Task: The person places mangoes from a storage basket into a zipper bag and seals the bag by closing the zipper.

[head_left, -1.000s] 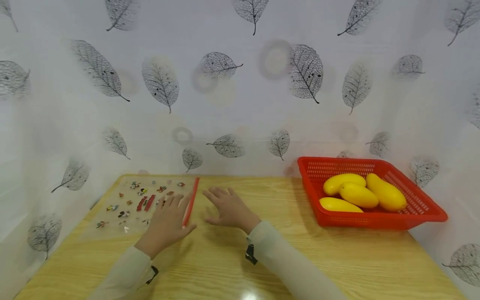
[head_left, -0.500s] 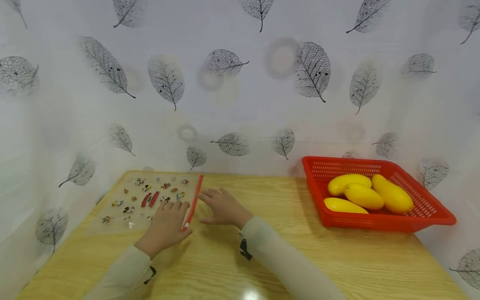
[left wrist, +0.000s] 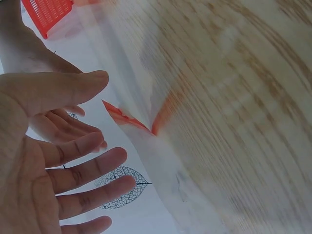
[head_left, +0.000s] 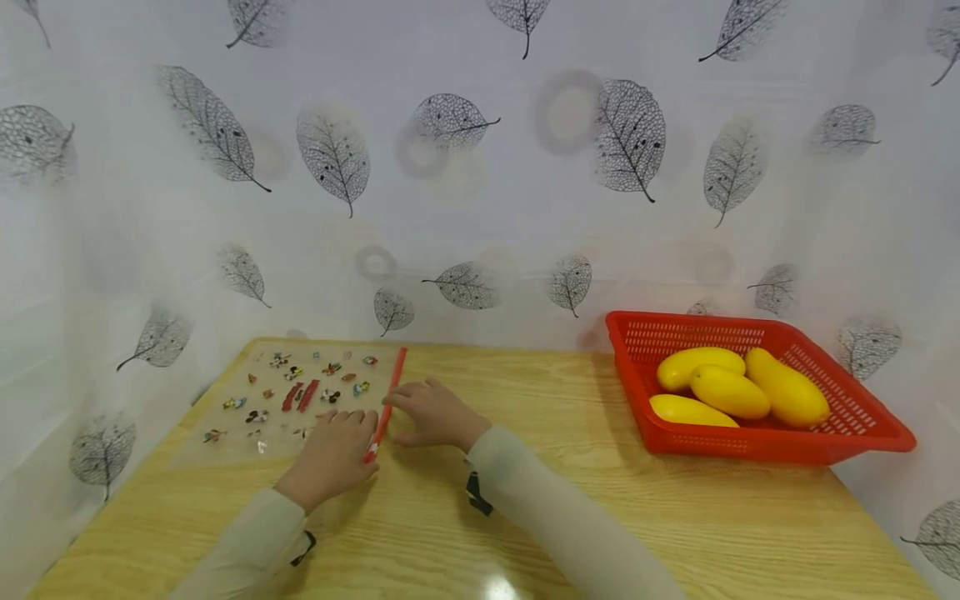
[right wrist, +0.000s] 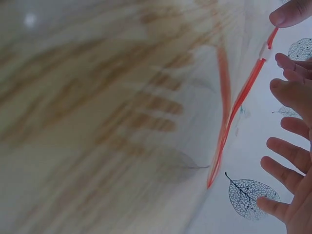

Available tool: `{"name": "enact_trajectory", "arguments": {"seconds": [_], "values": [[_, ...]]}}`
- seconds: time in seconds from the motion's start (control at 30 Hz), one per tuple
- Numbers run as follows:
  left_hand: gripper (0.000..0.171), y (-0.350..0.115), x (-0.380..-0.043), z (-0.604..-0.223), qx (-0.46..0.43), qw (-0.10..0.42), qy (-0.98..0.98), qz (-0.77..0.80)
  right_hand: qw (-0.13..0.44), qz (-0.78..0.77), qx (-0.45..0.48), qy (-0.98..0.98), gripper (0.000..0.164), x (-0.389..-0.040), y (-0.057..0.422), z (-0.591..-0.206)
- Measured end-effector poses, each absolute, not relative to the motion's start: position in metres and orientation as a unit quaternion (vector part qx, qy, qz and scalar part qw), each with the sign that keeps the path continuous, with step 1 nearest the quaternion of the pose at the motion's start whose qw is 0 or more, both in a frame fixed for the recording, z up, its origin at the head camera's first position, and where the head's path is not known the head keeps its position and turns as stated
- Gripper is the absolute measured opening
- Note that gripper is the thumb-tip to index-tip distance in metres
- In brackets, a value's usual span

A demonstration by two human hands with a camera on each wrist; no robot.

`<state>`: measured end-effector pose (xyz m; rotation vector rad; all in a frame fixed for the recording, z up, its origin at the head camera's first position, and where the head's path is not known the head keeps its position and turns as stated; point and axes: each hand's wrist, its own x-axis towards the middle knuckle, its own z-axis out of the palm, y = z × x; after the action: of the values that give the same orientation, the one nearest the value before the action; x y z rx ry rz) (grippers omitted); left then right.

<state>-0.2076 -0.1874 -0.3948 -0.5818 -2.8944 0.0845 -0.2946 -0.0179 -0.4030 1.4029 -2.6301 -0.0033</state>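
A clear plastic zip bag (head_left: 234, 383) printed with small cartoon figures lies flat on the left of the wooden table. Along its right side runs a red zip strip (head_left: 397, 371), with a pale slider (right wrist: 264, 51) in the right wrist view. My left hand (head_left: 333, 458) is over the bag's near right corner, its fingertips by the strip. My right hand (head_left: 435, 417) reaches the strip from the right. In the wrist views, the fingers of my left hand (left wrist: 63, 180) and right hand (right wrist: 295, 161) are spread and loosely bent, gripping nothing. Contact with the bag is unclear.
A red plastic basket (head_left: 742, 446) stands at the table's right, with several yellow oblong fruits or squash (head_left: 783, 387) inside. A white leaf-patterned curtain (head_left: 495, 208) hangs behind the table (head_left: 540, 508).
My right hand has moved left, up to the red zip strip. My left hand has shifted slightly down and toward the near end of the strip. The camera has turned a little.
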Motion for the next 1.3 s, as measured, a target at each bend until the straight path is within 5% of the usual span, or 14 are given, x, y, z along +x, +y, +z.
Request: {"name": "enact_trajectory", "arguments": {"seconds": [0.7,1.3], "values": [[0.048,-0.190,-0.214,-0.397,-0.174,0.026,-0.984,0.020,0.036,0.015,0.477,-0.878,0.033,-0.302,-0.045,-0.412],[0.013,-0.191,-0.210,-0.396,-0.197,0.075,-0.977,0.002,0.023,0.017,0.472,-0.881,0.021,-0.311,-0.051,-0.421]]}}
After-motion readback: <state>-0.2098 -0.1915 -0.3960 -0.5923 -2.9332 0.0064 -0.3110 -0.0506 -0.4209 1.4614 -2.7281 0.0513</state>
